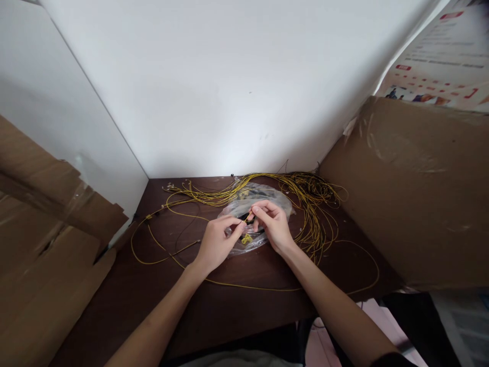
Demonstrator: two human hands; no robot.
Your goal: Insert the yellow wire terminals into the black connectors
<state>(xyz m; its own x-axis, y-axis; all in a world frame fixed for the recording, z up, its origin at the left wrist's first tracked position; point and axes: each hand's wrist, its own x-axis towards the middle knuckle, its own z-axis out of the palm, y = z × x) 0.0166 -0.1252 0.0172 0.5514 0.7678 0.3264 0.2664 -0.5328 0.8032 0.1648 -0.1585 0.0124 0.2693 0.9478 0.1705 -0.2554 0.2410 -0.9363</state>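
My left hand [218, 239] and my right hand [272, 224] meet over a clear plastic bag [284, 201] in the middle of the dark table. Both pinch a thin yellow wire [246, 220], which runs between my fingertips; its ends are too small to make out. Inside or on the bag are small yellow pieces [247, 238] and some black ones. A bundle of long yellow wires [260, 176] lies behind the bag and spills down its right side. One long yellow strand [252, 287] loops across the table in front of my hands and under my right forearm.
Brown cardboard [412, 193] walls the right side, with printed paper [439, 66] above it. More cardboard [57, 244] stands on the left. A white wall [237, 92] closes off the back. Pink and black items [385, 321] lie below the table's right front.
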